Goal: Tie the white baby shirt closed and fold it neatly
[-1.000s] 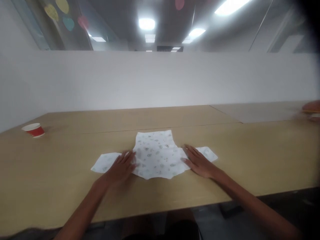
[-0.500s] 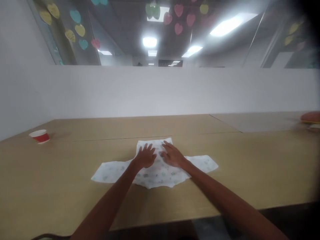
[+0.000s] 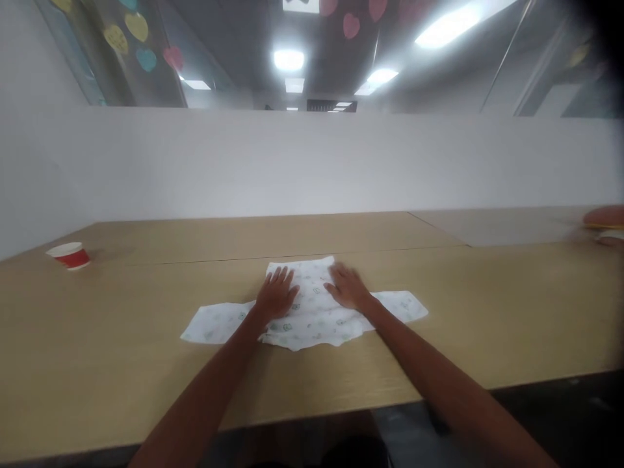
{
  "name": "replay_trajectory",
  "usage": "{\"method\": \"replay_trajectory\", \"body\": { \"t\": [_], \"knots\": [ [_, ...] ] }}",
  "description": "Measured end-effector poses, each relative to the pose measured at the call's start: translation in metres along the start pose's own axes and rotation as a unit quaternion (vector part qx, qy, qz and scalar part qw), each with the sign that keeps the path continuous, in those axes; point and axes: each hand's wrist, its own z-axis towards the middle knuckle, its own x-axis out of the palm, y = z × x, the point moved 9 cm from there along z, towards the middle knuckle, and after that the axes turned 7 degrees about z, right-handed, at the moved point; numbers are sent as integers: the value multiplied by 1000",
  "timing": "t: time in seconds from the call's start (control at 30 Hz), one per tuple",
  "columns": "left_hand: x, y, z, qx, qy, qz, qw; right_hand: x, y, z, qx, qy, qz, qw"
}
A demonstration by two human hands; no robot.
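Note:
A small white garment [image 3: 312, 311] with a faint green print lies spread flat on the wooden table [image 3: 121, 338], its sleeves stretched out to left and right. My left hand [image 3: 277, 294] rests palm down on the upper left of the garment's body, fingers spread. My right hand [image 3: 347, 287] lies flat on the upper right of the body, fingers out. Both hands press on the cloth and hold nothing.
A red and white paper cup [image 3: 68, 255] stands at the table's far left. An orange object [image 3: 604, 217] sits at the far right edge, blurred. A white partition wall [image 3: 312, 162] runs behind the table. The table's near edge is just in front of me.
A second ago my hands lay on the garment's sides near the sleeves. They came together at its upper middle, and now have slid apart a little toward the top corners.

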Motion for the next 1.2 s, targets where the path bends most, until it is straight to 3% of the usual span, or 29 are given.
{"method": "replay_trajectory", "body": {
  "t": [0.13,0.2,0.27,0.37,0.63,0.8,0.87,0.93,0.97,1.0,1.03,1.1,1.17,1.2],
  "knots": [
    [-5,-26,-9,30,-6,-32,999,-1,48,-13,-105,-67,15,992],
    [2,-33,-14,35,26,-40,998,12,71,-22,-156,-36,39,986],
    [6,-36,-19,39,39,-39,998,24,76,-33,-168,12,50,984],
    [6,-35,-24,46,28,-45,998,23,44,-51,-136,37,36,989],
    [6,-34,-22,42,10,-44,998,-29,-122,-102,48,-8,-32,998],
    [-6,-39,-24,33,-6,-41,999,-67,-151,-130,23,-77,28,996],
    [-18,-57,-25,56,-27,-79,995,-76,-157,-130,21,-70,59,996],
    [-29,-83,-25,86,-43,-183,978,-79,-160,-124,21,-30,98,995],
    [-29,-96,-23,92,-32,-268,959,-80,-159,-120,24,-5,123,992],
    [-25,-107,-19,83,0,-379,922,-84,-157,-116,30,16,152,988],
    [-16,-117,-15,62,52,-499,863,-89,-151,-111,37,31,185,982],
    [3,-136,-9,15,162,-683,712,-104,-128,-103,51,42,257,964],
    [16,-143,-9,-48,244,-783,571,-121,-90,-97,47,41,331,941],
    [19,-142,-10,-75,269,-808,518,-129,-67,-93,41,38,371,927]
  ]
}}
